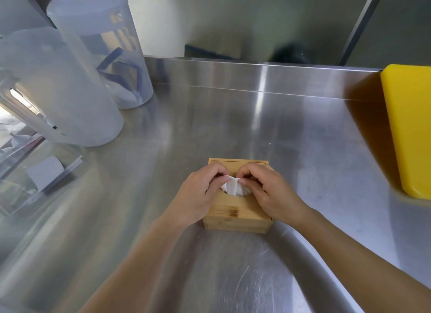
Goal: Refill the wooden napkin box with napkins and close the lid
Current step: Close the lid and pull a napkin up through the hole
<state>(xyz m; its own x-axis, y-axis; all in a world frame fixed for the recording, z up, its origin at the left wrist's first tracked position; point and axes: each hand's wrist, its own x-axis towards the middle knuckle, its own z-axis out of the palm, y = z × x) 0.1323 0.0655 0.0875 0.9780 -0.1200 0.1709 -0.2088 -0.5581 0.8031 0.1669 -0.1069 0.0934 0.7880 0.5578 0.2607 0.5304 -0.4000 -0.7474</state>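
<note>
The wooden napkin box (235, 215) stands on the steel counter (233, 121), lid down. A white napkin (232, 187) sticks up through the round opening in the lid. My left hand (198, 196) rests on the box's left side and pinches the napkin's left edge. My right hand (268, 191) lies over the box's right side and pinches the napkin's right edge with thumb and forefinger. Both hands hide much of the lid.
Two translucent plastic pitchers (70, 84) stand at the back left, one with blue utensils inside. A clear plastic container (39, 172) sits at the left edge. A yellow cutting board (410, 128) lies at the right. A steel backsplash (233, 25) bounds the counter behind.
</note>
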